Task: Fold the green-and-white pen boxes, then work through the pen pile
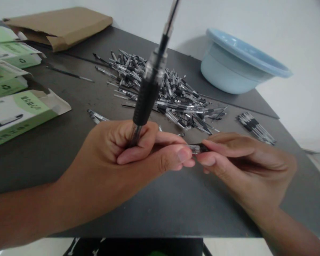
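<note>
Upright in my left hand (138, 156), a clear pen barrel with a black ribbed grip (146, 97) is held by curled fingers, a dark refill sticking out of its top. The same hand's thumb and forefinger pinch one end of a small clear and black pen part (197, 148). My right hand (242, 163) pinches the black end of that part between thumb and fingers. Both hands are above the dark table, their fingertips close together. Behind them lies a large pile of pens and pen parts (170, 89). Most of the small part is hidden by fingers.
Green and white boxes (18, 113) lie at the left, below a brown paper bag (64, 26). A light blue basin (234, 67) stands tilted at the back right. A small row of pens (256, 128) lies beyond my right hand. The table (176, 209) has its near edge below my hands.
</note>
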{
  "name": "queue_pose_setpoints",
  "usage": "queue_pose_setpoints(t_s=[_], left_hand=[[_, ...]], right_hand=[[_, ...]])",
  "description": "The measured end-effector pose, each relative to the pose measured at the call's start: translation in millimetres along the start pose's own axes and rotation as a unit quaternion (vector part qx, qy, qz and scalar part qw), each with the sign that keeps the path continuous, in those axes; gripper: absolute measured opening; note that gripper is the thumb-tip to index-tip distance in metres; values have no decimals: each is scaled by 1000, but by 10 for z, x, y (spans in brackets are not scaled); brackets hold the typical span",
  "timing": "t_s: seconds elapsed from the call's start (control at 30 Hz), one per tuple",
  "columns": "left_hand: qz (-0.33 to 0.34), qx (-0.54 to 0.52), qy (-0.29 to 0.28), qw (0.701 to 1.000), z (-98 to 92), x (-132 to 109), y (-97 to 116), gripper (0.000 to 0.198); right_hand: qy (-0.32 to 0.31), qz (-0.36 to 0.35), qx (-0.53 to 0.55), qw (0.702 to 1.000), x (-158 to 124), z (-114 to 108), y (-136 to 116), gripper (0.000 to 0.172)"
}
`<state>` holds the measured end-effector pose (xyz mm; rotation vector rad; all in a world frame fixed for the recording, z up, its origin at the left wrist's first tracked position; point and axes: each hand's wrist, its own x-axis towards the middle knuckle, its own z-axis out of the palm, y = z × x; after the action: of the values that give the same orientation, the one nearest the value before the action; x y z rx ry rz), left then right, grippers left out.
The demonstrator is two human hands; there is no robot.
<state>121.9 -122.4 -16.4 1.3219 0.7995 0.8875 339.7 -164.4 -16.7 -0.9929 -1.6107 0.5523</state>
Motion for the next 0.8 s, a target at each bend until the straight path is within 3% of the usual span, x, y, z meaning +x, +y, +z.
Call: queue_pose_setpoints(t_s=[0.17, 0.3, 0.37, 0.5, 0.67, 0.8], left_hand=[[12, 15, -15, 1000, -1, 3, 14, 67], [22, 27, -18, 999, 13, -10, 24, 69], [25, 32, -15, 999, 14, -20, 22, 68], [7, 14, -18, 1000, 6, -20, 8, 65], [-11, -39, -28, 999, -2, 0, 11, 67], [-10, -54, -36, 998, -1, 10, 26, 67]], right_hand=[[-27, -4, 14, 1000, 15, -56, 45, 39], [-59, -58, -9, 997, 35, -130, 21, 45], [-78, -82, -47, 992, 38, -164, -5, 41], [-102, -68, -107, 987, 49, -184, -41, 14], [-80, -136, -94, 983, 127, -128, -75, 22], [-80, -99, -39, 991, 166, -104, -91, 22]])
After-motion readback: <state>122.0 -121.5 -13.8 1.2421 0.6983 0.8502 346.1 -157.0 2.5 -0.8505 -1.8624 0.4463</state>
